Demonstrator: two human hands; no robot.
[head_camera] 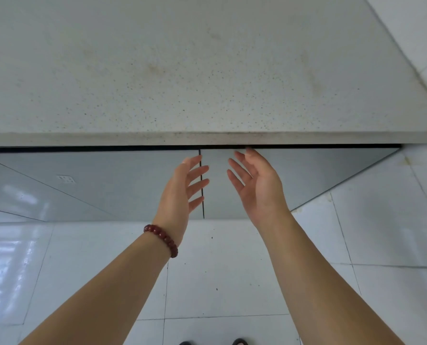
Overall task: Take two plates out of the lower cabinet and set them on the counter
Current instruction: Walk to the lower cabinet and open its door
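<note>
Two grey lower cabinet doors, the left door (122, 180) and the right door (314, 175), are closed below the speckled white counter (182, 70). My left hand (182, 188), with a red bead bracelet on its wrist, is held open in front of the seam between the doors. My right hand (254, 183) is open too, its fingertips reaching the top edge of the right door just under the counter lip. Neither hand holds anything. No plates are in view.
The counter top is bare and stained in places. A white wall (421, 33) bounds it on the right. Glossy white floor tiles (219, 275) lie below, and the tips of my shoes (239, 341) show at the bottom edge.
</note>
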